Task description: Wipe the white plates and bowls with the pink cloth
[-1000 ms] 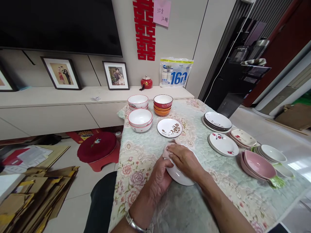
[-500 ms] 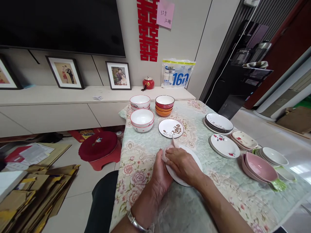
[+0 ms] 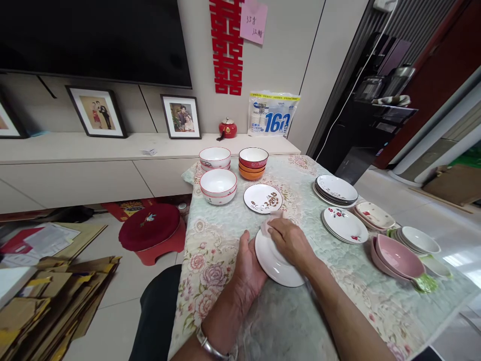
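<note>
A white plate (image 3: pixel 278 268) is held above the table, tilted, its plain face towards me. My left hand (image 3: pixel 250 265) grips it by the left edge, thumb up and fingers out of sight beneath. Across its upper right part lies my right hand (image 3: pixel 291 240), fingers closed on a pale pinkish cloth (image 3: pixel 267 224) pressed to the plate's surface near the far rim. Just beyond, a dark-rimmed plate with brown flowers (image 3: pixel 263 198) rests flat on the tablecloth.
Stacked bowls (image 3: pixel 218 185) and orange-red bowls (image 3: pixel 252 168) stand at the back. To the right are dark-rimmed plates (image 3: pixel 336 189), floral plates (image 3: pixel 345 224), pink bowls (image 3: pixel 400 256) and white bowls (image 3: pixel 420 239). A red stool (image 3: pixel 152 230) and flattened cardboard (image 3: pixel 56 296) lie left of the table.
My right hand has slid with the cloth to the right and away towards the far rim, uncovering more of the plate. My left hand keeps its grip.
</note>
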